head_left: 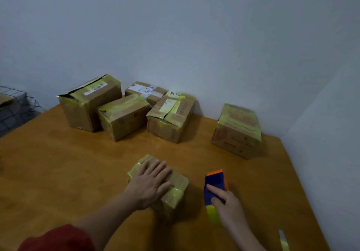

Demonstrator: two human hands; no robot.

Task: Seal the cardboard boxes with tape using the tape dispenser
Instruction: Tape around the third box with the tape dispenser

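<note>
Your left hand (151, 182) lies flat, fingers straight and spread, on top of the small cardboard box (178, 184) at the near middle of the wooden table (78, 163). This box already carries yellowish tape on its top and on the side facing you. Your right hand (228, 206) grips the blue and orange tape dispenser (215, 180), just beside the box on its right. The index finger is stretched along the blue body and the other fingers are closed around the part with the yellow tape roll (211, 211).

For a good seal, I think you should press the box down firmly with the left palm, so it cannot slide. Bring the dispenser to one edge, stick the free end there, and pull in 1 straight line over the seam. Take care that your left fingers are not lying in the path of the tape.

At the wall stand 4 taped boxes (124, 116) close together, and 1 more box (236, 132) well apart at the right. None of them blocks the way. A loose strip of tape (283, 240) lies near the right table edge, and a wire rack (17, 106) stands at far left.
</note>
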